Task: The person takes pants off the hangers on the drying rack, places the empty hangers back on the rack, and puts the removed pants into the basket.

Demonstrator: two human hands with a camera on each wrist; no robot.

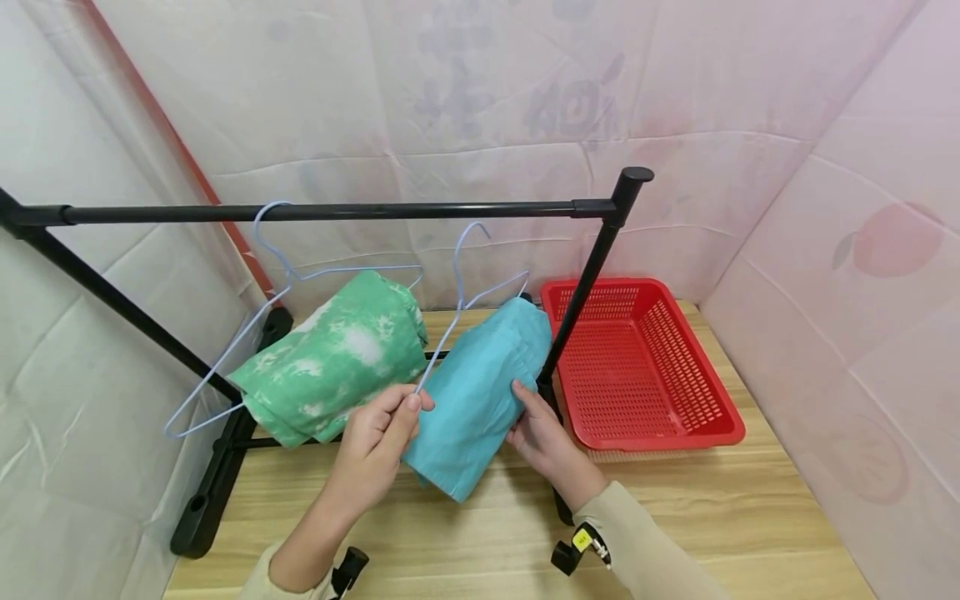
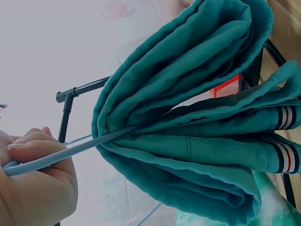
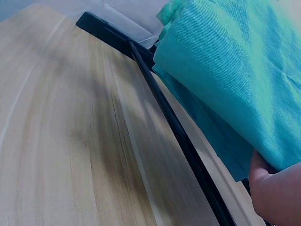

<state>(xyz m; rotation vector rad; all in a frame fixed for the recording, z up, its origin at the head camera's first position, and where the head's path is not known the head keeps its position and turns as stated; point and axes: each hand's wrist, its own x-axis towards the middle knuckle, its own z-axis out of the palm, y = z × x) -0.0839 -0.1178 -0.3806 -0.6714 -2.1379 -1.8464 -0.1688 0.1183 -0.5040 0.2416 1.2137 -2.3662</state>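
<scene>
A light blue wire hanger (image 1: 459,283) carries a folded turquoise garment (image 1: 480,392) draped over its bar. My left hand (image 1: 378,437) grips the hanger by its left end, thumb on top. At the garment's right edge my right hand (image 1: 551,446) pinches the cloth, thumb in front and the other fingers mostly hidden behind. In the left wrist view the garment's layers (image 2: 188,108) fan out around the hanger, with striped trim (image 2: 284,153) on two edges. To the left, a green and white tie-dyed garment (image 1: 345,358) hangs on a second blue hanger (image 1: 225,354).
The second hanger hooks over the black rack's top rail (image 1: 412,211). A red plastic basket (image 1: 637,367) stands right of the rack on the wooden table (image 1: 465,550). The rack's slanted right post (image 1: 588,283) rises between garment and basket. Printed sheets (image 1: 480,108) enclose the table.
</scene>
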